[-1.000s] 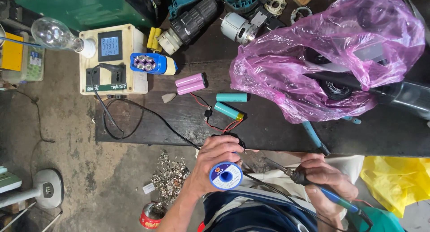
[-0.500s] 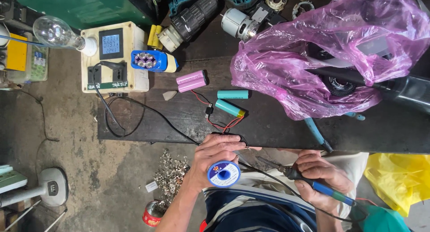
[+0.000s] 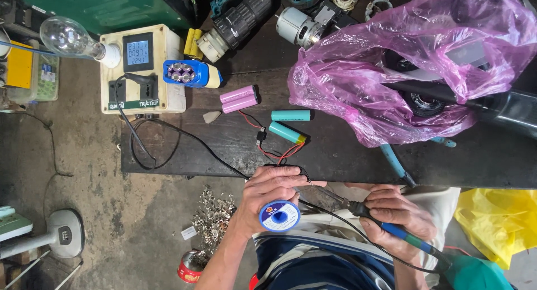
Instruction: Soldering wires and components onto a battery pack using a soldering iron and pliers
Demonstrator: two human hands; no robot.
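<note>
My left hand [image 3: 274, 192] grips a small blue-and-white spool of solder wire [image 3: 279, 216] just below the near edge of the dark workbench [image 3: 335, 150]. My right hand [image 3: 398, 211] holds a blue-handled soldering iron [image 3: 386, 225], its tip pointing left toward my left hand's fingers. Red and black wires [image 3: 274, 147] run from there up the bench to two teal cylindrical battery cells [image 3: 290, 124]. A pink pair of cells [image 3: 239, 98] lies further back.
A cream meter box with a display and sockets [image 3: 141, 69] stands at the back left, beside a blue battery pack [image 3: 190, 74] and a clear bulb [image 3: 70, 38]. A pink plastic bag [image 3: 408, 60] covers tools at the right. Metal scraps [image 3: 212, 217] and a red can [image 3: 190, 267] lie on the floor.
Both hands have stayed close together at the bench edge; the soldering iron tip has edged a little closer to the left hand. The view has shifted slightly.
</note>
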